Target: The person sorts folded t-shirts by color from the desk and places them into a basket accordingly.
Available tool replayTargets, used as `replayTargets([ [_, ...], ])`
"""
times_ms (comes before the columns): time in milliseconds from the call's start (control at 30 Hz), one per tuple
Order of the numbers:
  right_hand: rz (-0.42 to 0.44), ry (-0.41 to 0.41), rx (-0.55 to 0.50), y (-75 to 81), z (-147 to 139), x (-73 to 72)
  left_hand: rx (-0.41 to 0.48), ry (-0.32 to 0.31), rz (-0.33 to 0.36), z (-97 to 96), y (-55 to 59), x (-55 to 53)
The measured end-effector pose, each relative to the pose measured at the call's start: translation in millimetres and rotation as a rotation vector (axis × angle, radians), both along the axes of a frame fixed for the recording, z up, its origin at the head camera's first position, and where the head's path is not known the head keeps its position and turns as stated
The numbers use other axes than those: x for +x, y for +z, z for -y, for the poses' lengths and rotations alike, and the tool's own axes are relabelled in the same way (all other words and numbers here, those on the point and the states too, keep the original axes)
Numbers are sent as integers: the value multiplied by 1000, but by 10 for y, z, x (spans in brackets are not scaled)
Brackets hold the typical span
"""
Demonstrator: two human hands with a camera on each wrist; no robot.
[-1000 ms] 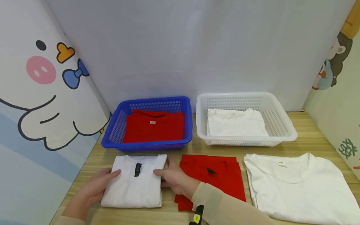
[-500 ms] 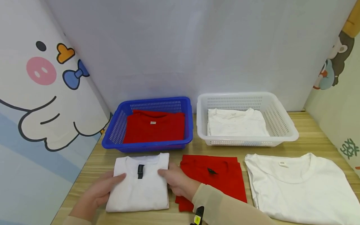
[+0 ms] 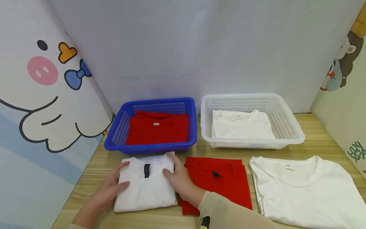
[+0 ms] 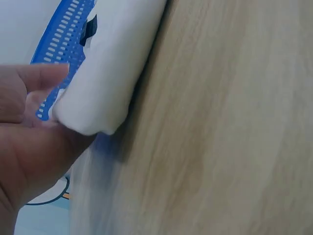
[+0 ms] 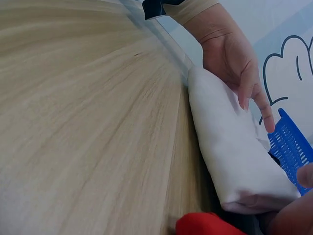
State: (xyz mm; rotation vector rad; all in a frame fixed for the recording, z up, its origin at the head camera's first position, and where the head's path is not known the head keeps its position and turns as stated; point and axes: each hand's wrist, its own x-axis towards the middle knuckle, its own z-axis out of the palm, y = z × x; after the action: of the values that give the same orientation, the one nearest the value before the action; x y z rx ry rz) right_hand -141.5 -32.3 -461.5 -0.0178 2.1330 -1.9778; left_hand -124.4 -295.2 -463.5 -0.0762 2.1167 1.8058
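A folded white T-shirt (image 3: 144, 190) with a black neck label lies at the front left, between both hands. My left hand (image 3: 107, 190) holds its left side, the thumb and one finger showing on top; the other fingers are hidden. On the opposite side my right hand (image 3: 183, 179) grips the edge, thumb on the upper face and a finger at the top right corner. In the left wrist view the rolled-looking front fold of the shirt (image 4: 110, 68) shows beside the left palm. The right wrist view shows the shirt (image 5: 225, 137) from its front fold, low over the wood.
Behind stand a blue basket (image 3: 150, 148) with a red shirt (image 3: 160, 132) and a white basket (image 3: 251, 143) with a white shirt (image 3: 243, 125). A folded red T-shirt (image 3: 220, 183) lies beside my right hand; a larger white T-shirt (image 3: 306, 194) is farther right.
The white T-shirt has shifted a little right between the two hands. My left forefinger has come up onto the shirt near the collar, and my right forefinger has moved to the top corner.
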Motion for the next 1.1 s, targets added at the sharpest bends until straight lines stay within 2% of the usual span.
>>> replayTargets([
  [100, 16, 95, -21, -5, -33, 13, -20, -89, 4, 48, -14, 17],
  [200, 93, 164, -69, -25, -55, -1, -30, -138, 28, 84, -40, 17],
  [267, 127, 178, -80, -36, -58, -13, -19, -163, 54, 101, -55, 7],
  [367, 139, 168, -66, -53, -51, -23, -5, -200, 87, 117, -62, -11],
  [467, 135, 144, -41, -57, -34, -27, -40, -222, 88, 134, -55, -27],
  [600, 142, 123, -30, -51, -17, -33, -67, -234, 66, 160, -44, -50],
  [800, 142, 113, -19, -38, -12, -23, -31, -234, 67, 195, -30, -61],
  [933, 139, 116, 6, 3, -35, 10, -52, -236, 19, 194, 18, -22],
  [1100, 113, 132, 35, 68, -133, 97, -72, -271, -47, 151, 123, 51],
])
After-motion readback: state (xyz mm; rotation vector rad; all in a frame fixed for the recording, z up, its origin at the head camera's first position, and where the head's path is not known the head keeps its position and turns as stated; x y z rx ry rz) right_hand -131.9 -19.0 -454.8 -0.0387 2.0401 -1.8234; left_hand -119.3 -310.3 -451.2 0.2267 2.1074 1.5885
